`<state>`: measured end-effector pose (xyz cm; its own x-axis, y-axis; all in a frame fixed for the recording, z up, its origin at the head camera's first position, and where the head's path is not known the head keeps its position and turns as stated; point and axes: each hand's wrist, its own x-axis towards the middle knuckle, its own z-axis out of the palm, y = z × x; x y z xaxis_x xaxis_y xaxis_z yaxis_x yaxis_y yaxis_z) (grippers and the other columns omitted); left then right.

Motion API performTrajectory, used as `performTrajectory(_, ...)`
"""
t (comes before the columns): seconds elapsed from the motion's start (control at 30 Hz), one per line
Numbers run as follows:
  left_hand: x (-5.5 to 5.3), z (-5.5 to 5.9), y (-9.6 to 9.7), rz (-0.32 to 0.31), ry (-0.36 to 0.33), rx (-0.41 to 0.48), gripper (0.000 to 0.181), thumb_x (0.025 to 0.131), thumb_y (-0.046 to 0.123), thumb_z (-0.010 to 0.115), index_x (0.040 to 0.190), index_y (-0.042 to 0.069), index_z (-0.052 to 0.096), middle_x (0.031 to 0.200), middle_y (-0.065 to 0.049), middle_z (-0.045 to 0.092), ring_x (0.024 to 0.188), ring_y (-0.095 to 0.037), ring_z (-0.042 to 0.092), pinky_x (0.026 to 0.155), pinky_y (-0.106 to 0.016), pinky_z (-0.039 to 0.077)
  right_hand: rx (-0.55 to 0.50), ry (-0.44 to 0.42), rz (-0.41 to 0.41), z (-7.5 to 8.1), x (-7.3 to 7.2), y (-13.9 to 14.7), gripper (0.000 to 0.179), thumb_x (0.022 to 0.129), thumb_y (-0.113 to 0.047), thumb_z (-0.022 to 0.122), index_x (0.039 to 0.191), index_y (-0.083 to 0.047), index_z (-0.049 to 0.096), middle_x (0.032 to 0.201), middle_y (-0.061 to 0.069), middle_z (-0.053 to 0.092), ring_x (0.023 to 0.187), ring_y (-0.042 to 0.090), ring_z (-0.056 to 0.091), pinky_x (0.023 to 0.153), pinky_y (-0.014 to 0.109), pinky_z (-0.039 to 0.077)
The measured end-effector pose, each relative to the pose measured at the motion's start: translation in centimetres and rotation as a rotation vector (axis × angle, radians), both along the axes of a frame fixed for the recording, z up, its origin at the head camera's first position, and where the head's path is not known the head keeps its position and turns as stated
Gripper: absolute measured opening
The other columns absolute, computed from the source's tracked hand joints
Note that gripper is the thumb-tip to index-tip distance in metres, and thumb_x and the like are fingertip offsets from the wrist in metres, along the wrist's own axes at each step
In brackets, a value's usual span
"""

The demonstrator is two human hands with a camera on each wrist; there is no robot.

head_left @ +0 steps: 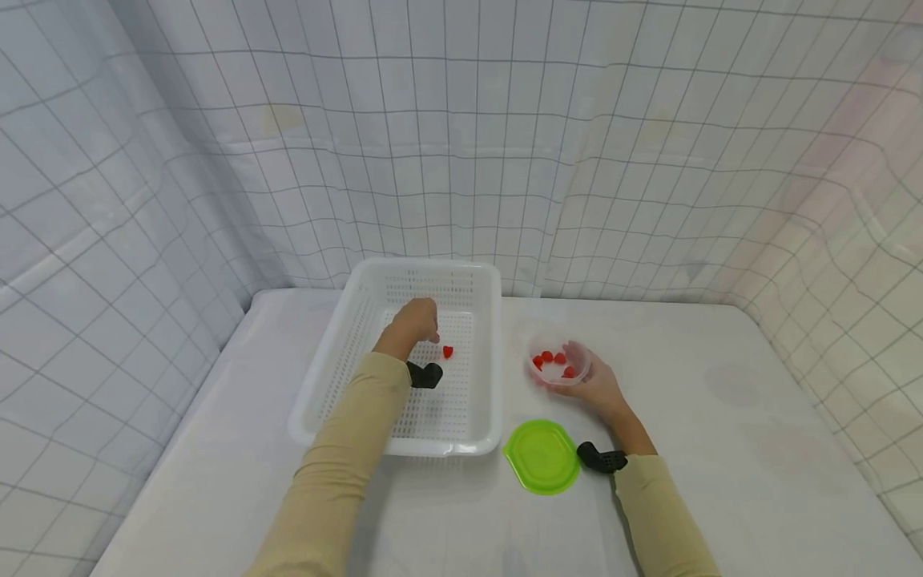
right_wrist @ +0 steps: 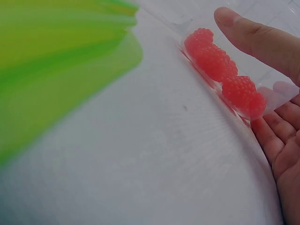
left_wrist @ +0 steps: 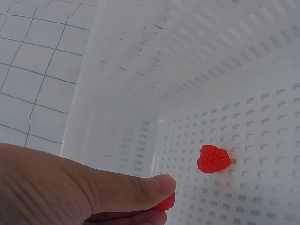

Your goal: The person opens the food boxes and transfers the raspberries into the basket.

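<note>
Inside the white plastic basket [head_left: 485, 433], my left hand [head_left: 417, 322] pinches a red raspberry [left_wrist: 166, 203] between thumb and fingers. Another raspberry [left_wrist: 213, 159] lies apart from it on the basket's slotted floor. To the right, my right hand [head_left: 593, 383] holds a clear round container [head_left: 554, 381] by its side, thumb and fingers curved around the wall. Several raspberries [right_wrist: 215, 61] rest in the bottom of that container, visible through its see-through side in the right wrist view. The container stands on the white table.
A bright green lid [head_left: 542, 457] with a small tab lies on the table [head_left: 721, 449] between the basket and my right wrist. White curtains with a grid pattern [head_left: 461, 160] hang behind the table and at both sides. The basket's raised walls surround my left hand.
</note>
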<state>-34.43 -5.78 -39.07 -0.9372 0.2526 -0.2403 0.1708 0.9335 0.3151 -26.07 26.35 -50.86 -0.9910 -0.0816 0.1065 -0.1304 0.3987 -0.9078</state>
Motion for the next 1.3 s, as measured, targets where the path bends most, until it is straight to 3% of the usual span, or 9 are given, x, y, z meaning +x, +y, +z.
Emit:
performTrajectory(0.37,0.05,-0.53,0.01,0.047,-0.033,-0.051,0.032,0.077,0.009,0.074,0.102,-0.003,0.06,0.103,-0.015,0.061,0.085,-0.024,0.056,0.075,-0.036,0.048,0.024,-0.012,-0.01,-0.24,-0.32,0.1,0.095,0.062,-0.039,0.084,0.139,-0.01,0.035,0.136,0.006,0.044,0.126,0.023,0.037,0.101,0.045,0.029)
performTrajectory(0.67,0.4,-0.57,-0.01,0.061,-0.047,-0.064,0.041,0.077,0.008,0.074,0.112,-0.005,0.056,0.109,-0.017,0.059,0.086,-0.023,0.054,0.076,-0.036,0.048,0.032,-0.019,-0.017,-0.12,-0.13,-0.01,0.097,0.061,-0.042,0.083,0.139,-0.011,0.035,0.136,0.007,0.044,0.126,0.023,0.037,0.101,0.046,0.029)
performTrajectory(1.1,0.83,-0.54,0.05,0.112,-0.058,-0.042,0.048,0.077,0.005,0.073,0.12,-0.004,0.052,0.114,-0.018,0.056,0.089,-0.025,0.052,0.08,-0.039,0.046,0.02,-0.014,-0.014,0.3,0.2,-0.1,0.096,0.062,-0.039,0.084,0.139,-0.009,0.035,0.135,0.008,0.045,0.125,0.023,0.038,0.101,0.046,0.029)
performTrajectory(1.3,0.8,-0.64,-0.07,0.114,-0.066,-0.041,0.046,0.076,0.005,0.073,0.117,-0.004,0.054,0.11,-0.018,0.057,0.084,-0.024,0.052,0.077,-0.038,0.047,0.021,0.001,-0.005,0.28,0.19,-0.08,0.096,0.062,-0.039,0.084,0.138,-0.008,0.036,0.134,0.008,0.046,0.124,0.023,0.039,0.101,0.046,0.03)
